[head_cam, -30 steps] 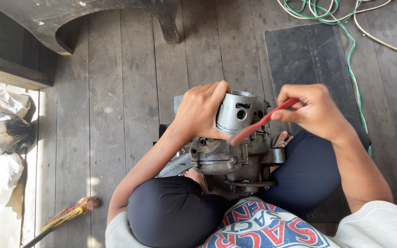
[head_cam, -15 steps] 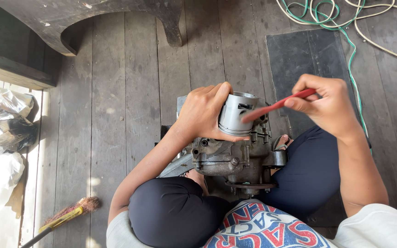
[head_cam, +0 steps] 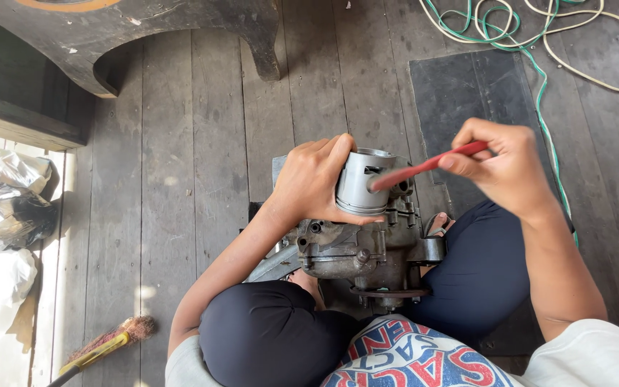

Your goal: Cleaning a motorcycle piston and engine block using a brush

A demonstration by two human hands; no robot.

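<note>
Sitting on plank floor (head_cam: 202, 143), engine crankcase (head_cam: 367, 251) wedged between knees, black mat (head_cam: 467, 93) beyond. Piston (head_cam: 360, 183), silver, upright atop crankcase. Left hand (head_cam: 309, 183) wrapped around piston's side, fingers closed on it. Right hand (head_cam: 506, 168) pinching red-handled brush (head_cam: 424, 166), tip touching piston's upper edge. Advice: keep piston steady with left grip, short light strokes along rim, avoid flicking debris down into crankcase opening.
</note>
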